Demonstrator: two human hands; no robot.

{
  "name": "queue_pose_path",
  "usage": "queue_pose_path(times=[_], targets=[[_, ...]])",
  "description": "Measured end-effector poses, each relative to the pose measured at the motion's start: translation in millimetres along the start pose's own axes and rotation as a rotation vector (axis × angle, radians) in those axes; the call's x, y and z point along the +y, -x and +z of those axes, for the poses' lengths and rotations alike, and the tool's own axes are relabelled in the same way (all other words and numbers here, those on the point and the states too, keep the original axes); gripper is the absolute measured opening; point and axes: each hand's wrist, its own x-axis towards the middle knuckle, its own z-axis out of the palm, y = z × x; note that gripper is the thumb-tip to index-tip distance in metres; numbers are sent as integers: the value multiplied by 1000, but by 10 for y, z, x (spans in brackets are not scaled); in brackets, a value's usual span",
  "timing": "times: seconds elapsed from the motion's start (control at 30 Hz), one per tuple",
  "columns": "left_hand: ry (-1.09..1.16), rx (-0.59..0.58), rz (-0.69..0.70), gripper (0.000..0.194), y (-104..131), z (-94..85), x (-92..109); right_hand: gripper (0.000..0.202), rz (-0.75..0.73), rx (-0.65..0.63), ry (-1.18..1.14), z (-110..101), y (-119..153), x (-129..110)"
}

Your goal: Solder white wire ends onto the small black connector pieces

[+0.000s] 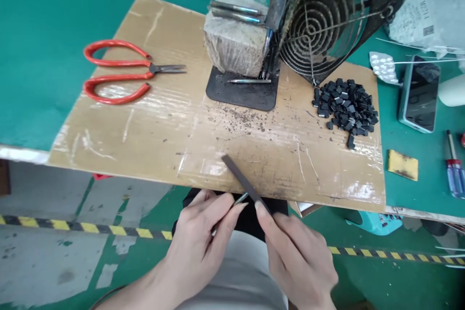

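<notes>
Pinched in my left hand (210, 232) is a thin metal rod (241, 198), its pointed end showing past my fingertips. My right hand (296, 252) is closed round a dark flat file (240, 177), which slants up and left over the front edge of the cardboard (145, 135). The file crosses the rod's tip and appears to touch it. Both hands are close together in front of the table edge, above my lap. Dark crumbs (247, 121) lie on the cardboard beyond the file.
Red-handled scissors (118, 72) lie at the left. A wrapped block (236, 34) with metal rods stands on a black plate (241, 94), beside a fan (312, 29). Small black parts (348, 106), a phone (419, 94), a yellow sponge (403, 164) and a screwdriver (454, 169) are at the right.
</notes>
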Motion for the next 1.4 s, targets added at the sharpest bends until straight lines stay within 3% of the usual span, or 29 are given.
queue_pose_path(times=[0.1, 0.23, 0.37, 0.6, 0.8, 1.0, 1.17, 1.4], targets=[[-62, 39, 74, 35, -14, 3, 8, 29, -8, -37, -21, 20, -40, 12], [-126, 51, 149, 36, -11, 25, -25, 26, 32, 5, 23, -63, 42, -6], [-173, 52, 169, 36, -1, 32, -47, 28, 13, -20, -12, -33, -12, 3], [3, -8, -1, 36, 21, 12, -16, 27, 34, 1, 2, -57, 38, -26], [35, 2, -48, 36, -19, 3, 5, 30, -4, -39, -34, 10, -42, -2], [205, -102, -193, 39, -55, -53, 27, 30, 42, 11, 17, -30, 54, -2], [288, -108, -289, 40, -65, -48, 20, 31, -41, -8, -27, 47, -20, 61], [415, -153, -370, 40, -92, -44, 46, 30, 7, -22, 40, -22, 93, 65]])
